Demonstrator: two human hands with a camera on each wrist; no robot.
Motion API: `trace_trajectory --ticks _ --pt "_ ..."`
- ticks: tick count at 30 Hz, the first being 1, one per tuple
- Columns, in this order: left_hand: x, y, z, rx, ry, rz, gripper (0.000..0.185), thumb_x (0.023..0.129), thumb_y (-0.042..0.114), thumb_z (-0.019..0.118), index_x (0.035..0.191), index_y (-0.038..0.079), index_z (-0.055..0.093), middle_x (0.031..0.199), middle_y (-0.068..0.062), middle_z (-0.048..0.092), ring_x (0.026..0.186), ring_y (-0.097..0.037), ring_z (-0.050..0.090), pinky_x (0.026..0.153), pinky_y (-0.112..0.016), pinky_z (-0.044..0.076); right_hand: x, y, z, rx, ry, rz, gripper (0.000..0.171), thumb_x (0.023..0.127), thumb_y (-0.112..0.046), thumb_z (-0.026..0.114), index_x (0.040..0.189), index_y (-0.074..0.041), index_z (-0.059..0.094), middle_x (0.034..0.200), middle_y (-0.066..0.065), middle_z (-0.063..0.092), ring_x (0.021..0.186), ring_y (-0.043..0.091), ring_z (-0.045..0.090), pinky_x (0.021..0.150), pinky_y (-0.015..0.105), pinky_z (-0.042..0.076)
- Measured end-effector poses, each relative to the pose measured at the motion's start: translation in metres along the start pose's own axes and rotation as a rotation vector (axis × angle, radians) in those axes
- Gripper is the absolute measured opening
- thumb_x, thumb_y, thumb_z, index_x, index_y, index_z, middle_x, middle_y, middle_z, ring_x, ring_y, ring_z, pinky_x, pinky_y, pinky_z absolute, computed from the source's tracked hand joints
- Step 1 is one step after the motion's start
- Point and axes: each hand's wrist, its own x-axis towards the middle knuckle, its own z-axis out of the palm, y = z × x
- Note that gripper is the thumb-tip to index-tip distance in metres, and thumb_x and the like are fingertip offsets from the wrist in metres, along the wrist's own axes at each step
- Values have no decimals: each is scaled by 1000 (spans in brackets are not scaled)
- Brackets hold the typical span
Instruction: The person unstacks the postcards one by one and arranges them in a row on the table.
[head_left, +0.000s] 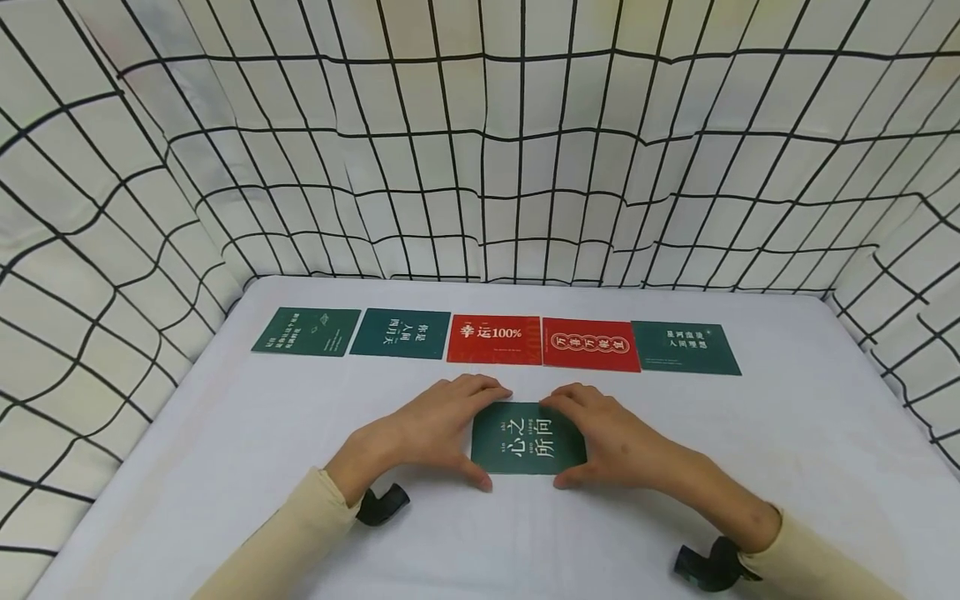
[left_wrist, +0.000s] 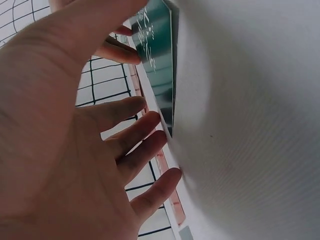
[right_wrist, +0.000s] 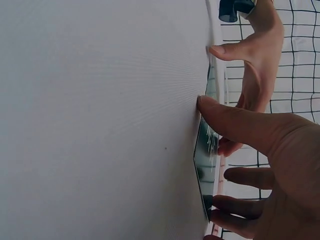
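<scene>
Five cards (head_left: 495, 341) lie in a row beyond the hands, before the gridded cloth wall (head_left: 480, 150). The left hand (head_left: 427, 433) and right hand (head_left: 622, 442) pinch the green card (head_left: 528, 439) by its side edges on the white table (head_left: 225, 450).

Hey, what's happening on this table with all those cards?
A person has both hands on a dark green card lying on the white table. The left hand and right hand pinch its side edges between thumb and fingers. Behind it, a row of five cards lies flat: three green, two red in the middle.
</scene>
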Motion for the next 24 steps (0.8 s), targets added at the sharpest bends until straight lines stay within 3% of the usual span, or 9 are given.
trace_trajectory --ticks 24 --pt "-1 10 0 -7 43 -1 101 70 43 95 155 18 48 154 -3 53 143 -23 47 117 -50 47 -1 1 2 -18 40 -48 83 66 -41 98 138 -18 63 128 2 60 121 19 55 94 38 63"
